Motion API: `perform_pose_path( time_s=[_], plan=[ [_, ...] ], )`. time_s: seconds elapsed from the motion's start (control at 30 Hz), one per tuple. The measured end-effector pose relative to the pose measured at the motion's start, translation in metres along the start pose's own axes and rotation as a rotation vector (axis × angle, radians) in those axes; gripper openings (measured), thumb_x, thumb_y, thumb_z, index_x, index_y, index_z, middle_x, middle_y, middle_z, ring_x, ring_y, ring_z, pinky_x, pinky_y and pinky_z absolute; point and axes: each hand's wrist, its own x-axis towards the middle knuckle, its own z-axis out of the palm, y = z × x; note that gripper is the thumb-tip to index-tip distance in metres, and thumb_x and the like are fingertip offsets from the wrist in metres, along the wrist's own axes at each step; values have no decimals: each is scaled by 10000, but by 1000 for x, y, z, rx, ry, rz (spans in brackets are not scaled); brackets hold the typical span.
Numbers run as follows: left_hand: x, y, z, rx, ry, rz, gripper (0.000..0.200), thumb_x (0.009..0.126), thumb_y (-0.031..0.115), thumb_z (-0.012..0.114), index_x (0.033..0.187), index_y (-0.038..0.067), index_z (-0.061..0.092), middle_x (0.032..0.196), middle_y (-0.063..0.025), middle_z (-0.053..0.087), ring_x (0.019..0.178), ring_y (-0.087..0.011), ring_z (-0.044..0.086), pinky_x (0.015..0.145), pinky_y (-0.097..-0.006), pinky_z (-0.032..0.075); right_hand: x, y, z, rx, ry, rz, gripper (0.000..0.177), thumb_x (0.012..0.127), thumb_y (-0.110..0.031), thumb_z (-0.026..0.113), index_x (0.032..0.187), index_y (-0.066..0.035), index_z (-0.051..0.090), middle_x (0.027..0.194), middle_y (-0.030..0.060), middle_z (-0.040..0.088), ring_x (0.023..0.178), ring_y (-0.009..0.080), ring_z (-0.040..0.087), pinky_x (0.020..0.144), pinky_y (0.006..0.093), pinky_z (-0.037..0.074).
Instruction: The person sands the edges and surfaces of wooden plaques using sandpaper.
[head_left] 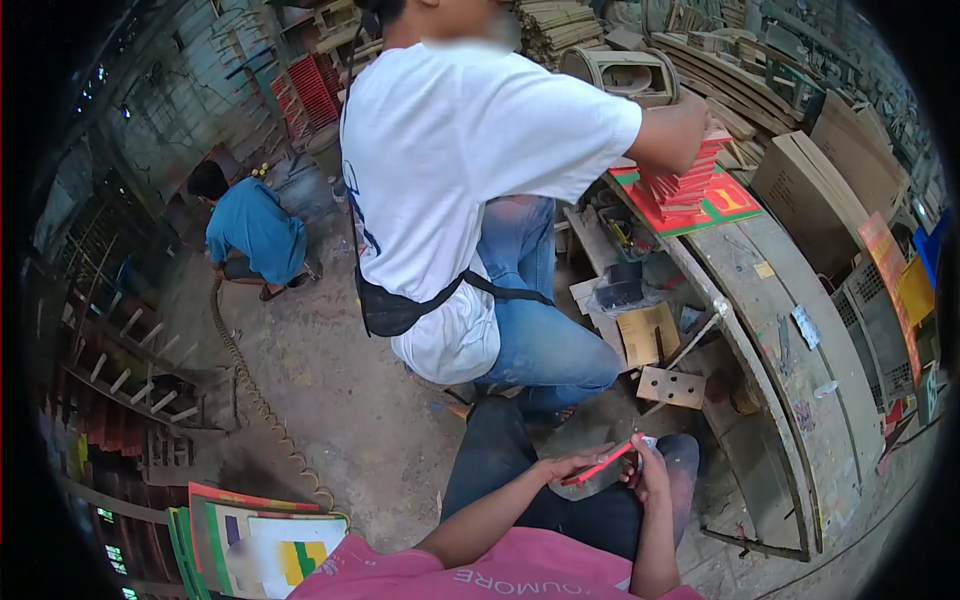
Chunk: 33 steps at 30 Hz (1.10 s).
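A thin, flat red piece (600, 465) is held slantwise above my lap. My left hand (572, 464) supports its lower left end, with the fingers along its underside. At the upper right end my right hand (650, 470) is closed around the piece, thumb on top. Something small and whitish (650, 441) shows by the right fingertips; I cannot make out what it is. Past my knees, a person in a white shirt (480, 130) sits with an arm stretched to a stack of red flat pieces (682, 190) on the bench.
A long workbench (765, 310) runs along my right, with a holed wooden block (671, 388) below its near edge. Printed boards (265, 535) lie at my lower left. A coiled hose (255, 395) crosses the floor towards a crouching person in blue (255, 230). Cardboard boxes (810, 190) stand behind the bench.
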Motion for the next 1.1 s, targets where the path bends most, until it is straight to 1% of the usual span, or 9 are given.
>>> perform_pose_path(
  time_s=[0.23, 0.53, 0.57, 0.6, 0.63, 0.7, 0.73, 0.83, 1.1],
  plan=[
    [2, 7, 4, 76, -176, 81, 1058, 844, 460, 650, 1510, 149, -111, 1288, -82, 433, 985, -157, 539, 797, -331, 486, 5, -2, -5, 261, 113, -113, 318, 800, -302, 743, 913, -103, 522, 649, -15, 509, 430, 75, 468, 351, 221, 384],
    [14, -8, -7, -17, 297, 46, 805, 878, 264, 627, 1503, 92, 150, 1398, -128, 373, 1119, -253, 532, 894, -412, 492, 12, 5, -13, 282, 277, -197, 339, 739, -230, 793, 999, -157, 589, 786, -40, 563, 608, 61, 528, 527, 245, 479],
    [22, -20, -19, 417, 286, 107, 755, 858, 194, 618, 1483, 71, 211, 1397, -128, 373, 1053, -243, 560, 867, -409, 506, 7, 3, -11, 312, 237, -171, 349, 726, -247, 804, 992, -153, 598, 836, -39, 582, 678, 71, 550, 569, 253, 487],
    [20, -11, -9, 43, 355, 90, 712, 834, 129, 601, 1458, 60, 267, 1380, -135, 389, 987, -230, 580, 855, -406, 507, 14, 9, -20, 294, 224, -153, 363, 712, -242, 818, 987, -146, 602, 827, -35, 581, 672, 74, 554, 544, 253, 483],
    [18, -11, -7, 29, 360, 218, 698, 896, 224, 578, 1477, 78, 220, 1104, -102, 499, 935, -171, 555, 842, -324, 500, 4, 1, -14, 269, 229, -183, 341, 706, -228, 824, 945, -147, 595, 813, -31, 573, 667, 76, 549, 529, 260, 497],
    [19, -6, -10, -140, 410, 214, 626, 905, 167, 546, 1454, 80, 259, 1116, -124, 508, 953, -218, 563, 862, -357, 500, 11, 4, -13, 204, 272, -275, 584, 701, -271, 831, 1095, -92, 440, 807, -5, 548, 581, 76, 525, 517, 261, 526],
    [22, -10, -15, -227, 441, 229, 662, 886, 170, 575, 1455, 77, 250, 1103, -122, 521, 965, -232, 560, 879, -364, 491, 6, -3, -4, 207, 342, -282, 345, 740, -195, 801, 900, -110, 508, 647, -32, 489, 453, 51, 432, 439, 248, 494],
    [22, -10, -21, -329, 552, 333, 764, 867, 190, 623, 1469, 70, 168, 1139, -135, 525, 1048, -247, 552, 954, -398, 456, 4, -6, -2, 239, 321, -245, 710, 727, -178, 811, 1231, -71, 323, 747, 16, 521, 465, 70, 461, 446, 265, 510],
    [28, -17, -26, -555, 676, 442, 916, 842, 165, 694, 1487, 101, 47, 1140, -142, 518, 1021, -242, 567, 976, -418, 448, 3, -3, 2, 143, 243, -241, 1024, 671, -201, 853, 1384, -102, 125, 807, 59, 511, 484, 91, 480, 454, 265, 513]
  ],
)
